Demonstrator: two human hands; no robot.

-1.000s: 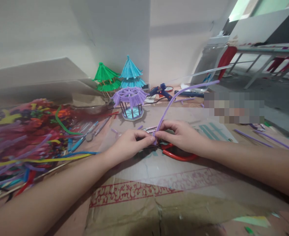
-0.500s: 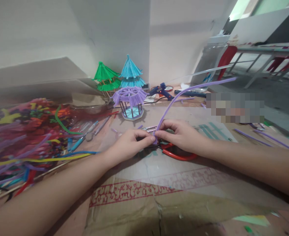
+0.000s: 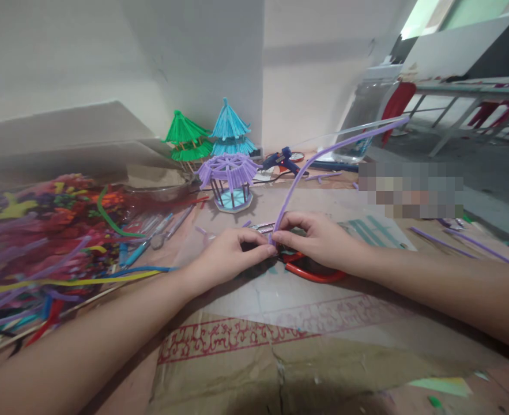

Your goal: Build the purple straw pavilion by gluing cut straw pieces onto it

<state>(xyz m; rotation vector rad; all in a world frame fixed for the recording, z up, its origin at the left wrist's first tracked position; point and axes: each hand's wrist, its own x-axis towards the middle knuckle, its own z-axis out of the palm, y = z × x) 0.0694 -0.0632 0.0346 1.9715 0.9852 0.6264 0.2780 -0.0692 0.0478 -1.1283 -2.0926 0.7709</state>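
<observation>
A long purple pipe cleaner [image 3: 300,177] curves up and to the right from between my hands. My right hand [image 3: 312,235] pinches it near its lower end. My left hand [image 3: 237,251] closes finger and thumb on that same lower end, and the fingertips of both hands meet there. Red-handled scissors [image 3: 315,273] lie on the sheet, partly hidden under my right hand. Beyond my hands stands a small pavilion [image 3: 232,199] with a purple roof and an octagonal base.
Green [image 3: 187,135] and blue [image 3: 231,129] tiered roofs stand behind the pavilion, beside a blue glue gun [image 3: 282,160]. Colourful craft pieces [image 3: 64,225] heap at the left, near pens [image 3: 144,245]. Purple strips [image 3: 444,242] lie at the right.
The free end of the purple pipe cleaner has dipped a little and shifted slightly left. My left fingertips have moved slightly over its lower end.
</observation>
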